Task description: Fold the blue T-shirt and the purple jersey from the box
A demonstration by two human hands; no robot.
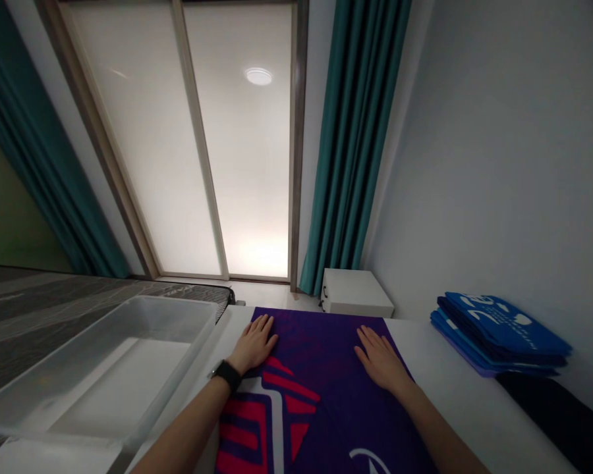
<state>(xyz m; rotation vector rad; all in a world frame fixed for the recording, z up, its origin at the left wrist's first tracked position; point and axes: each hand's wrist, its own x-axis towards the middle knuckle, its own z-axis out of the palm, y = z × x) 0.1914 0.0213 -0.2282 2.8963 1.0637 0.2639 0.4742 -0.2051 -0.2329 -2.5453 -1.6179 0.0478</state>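
Observation:
A purple cloth [321, 368] with red and white markings lies spread on a white table [454, 388]. My left hand [255, 343] lies flat on the cloth's far left corner, fingers stretched out, with a black watch on the wrist. My right hand [379, 359] rests flat on the cloth's far right part, fingers also stretched out. Neither hand holds anything.
A clear plastic bin [128, 368] stands at the left of the table. A stack of folded blue cloths [499, 332] sits at the right by the wall. A small white cabinet [356, 293], teal curtains [356, 138] and frosted sliding doors [202, 145] lie beyond.

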